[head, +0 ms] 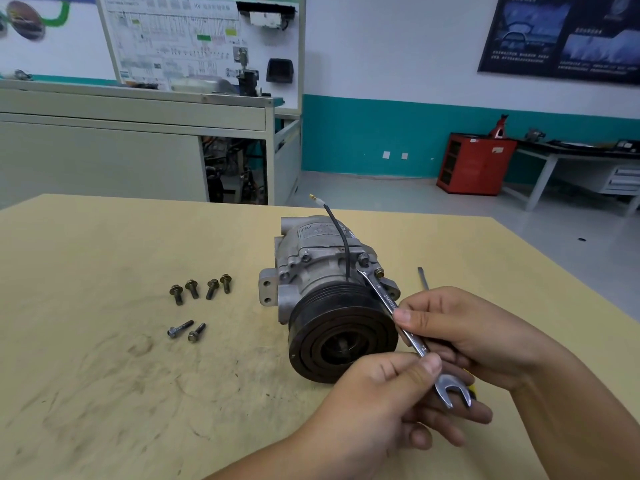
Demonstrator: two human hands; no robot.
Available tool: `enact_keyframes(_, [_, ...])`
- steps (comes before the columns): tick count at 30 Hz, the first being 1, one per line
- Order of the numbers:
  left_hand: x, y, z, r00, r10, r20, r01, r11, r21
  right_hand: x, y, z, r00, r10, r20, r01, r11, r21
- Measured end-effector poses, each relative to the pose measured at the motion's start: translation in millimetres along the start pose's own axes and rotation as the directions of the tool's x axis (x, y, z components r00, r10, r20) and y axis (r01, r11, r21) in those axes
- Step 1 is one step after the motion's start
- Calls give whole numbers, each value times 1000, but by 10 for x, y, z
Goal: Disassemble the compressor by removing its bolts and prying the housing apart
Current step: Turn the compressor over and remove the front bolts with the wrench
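A grey metal compressor (318, 258) with a black pulley (341, 336) facing me lies on the yellow table (104, 375). A black wire (341, 237) rises from its top. A silver combination wrench (398, 317) reaches to a bolt (363, 259) on the housing's right side, next to a brass-coloured bolt (379, 271). My right hand (460, 337) pinches the wrench shaft. My left hand (381, 407) pinches the shaft lower down, near the open-jaw end (452, 389). Several removed bolts (201, 289) lie on the table to the left, two more bolts (187, 330) nearer me.
A flat metal tool tip (423, 277) lies on the table behind my right hand; something yellow (471, 386) shows under my fingers. Beyond the table stand a grey training bench (138, 133), a red cabinet (474, 164) and a workbench (571, 157).
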State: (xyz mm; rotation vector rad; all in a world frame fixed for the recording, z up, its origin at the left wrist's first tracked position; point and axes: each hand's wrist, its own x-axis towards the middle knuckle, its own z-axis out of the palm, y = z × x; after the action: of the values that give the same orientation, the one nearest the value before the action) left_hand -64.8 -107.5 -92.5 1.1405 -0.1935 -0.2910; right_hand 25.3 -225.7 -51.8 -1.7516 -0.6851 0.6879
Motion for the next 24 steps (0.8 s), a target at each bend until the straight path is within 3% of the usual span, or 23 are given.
enact_keyframes(12, [2, 28, -2, 999, 45, 7, -46, 992, 115, -8, -12, -18, 1000, -6, 2, 6, 1000, -19])
enact_keyframes(24, [2, 42, 12, 998, 64, 5, -64, 991, 121, -1, 10, -35, 1000, -18, -17, 17, 999, -27])
